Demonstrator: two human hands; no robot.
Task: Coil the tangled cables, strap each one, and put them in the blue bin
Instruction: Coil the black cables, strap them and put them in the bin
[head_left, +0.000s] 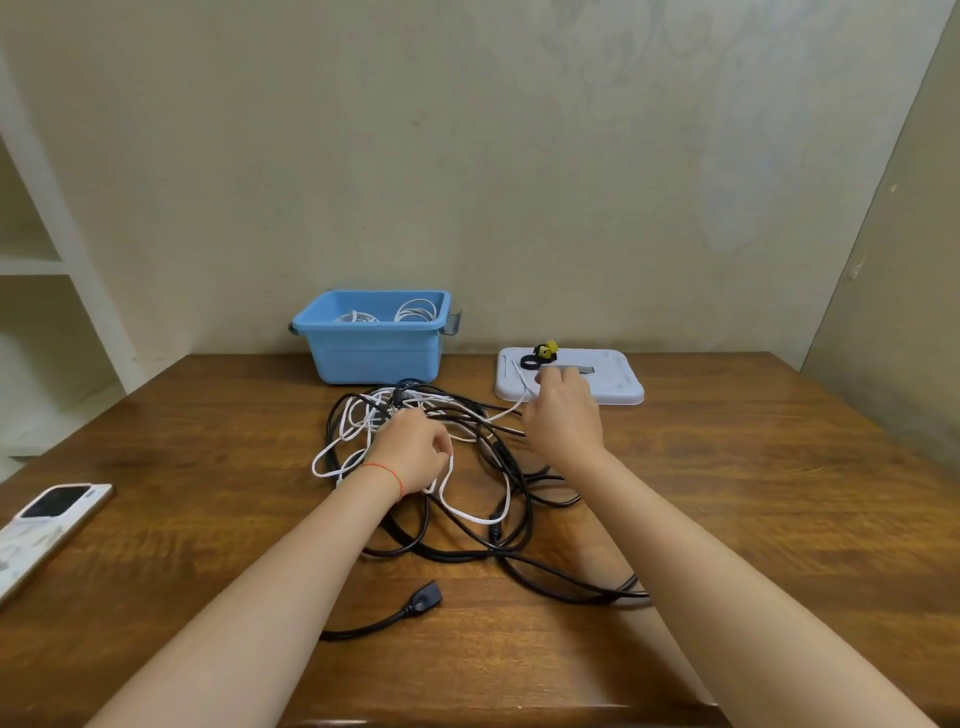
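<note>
On the wooden desk a tangle of black and white cables lies just near of the blue bin, which stands at the far edge by the wall and already holds a couple of white coils. The left hand rests in the middle of the heap, fingers curled round a white cable that loops down below the wrist. The right hand reaches farther and to the right, pinching what looks like the same thin white lead where it runs up onto a pale tray; from behind I cannot tell exactly how those fingers close. On the tray sit a black strap ring and a yellow-and-black strap. The white lead seems light and limp and should slide free if drawn from its loose end. The black cables look thicker and springier, best taken near a plug. A phone lies far left
</note>
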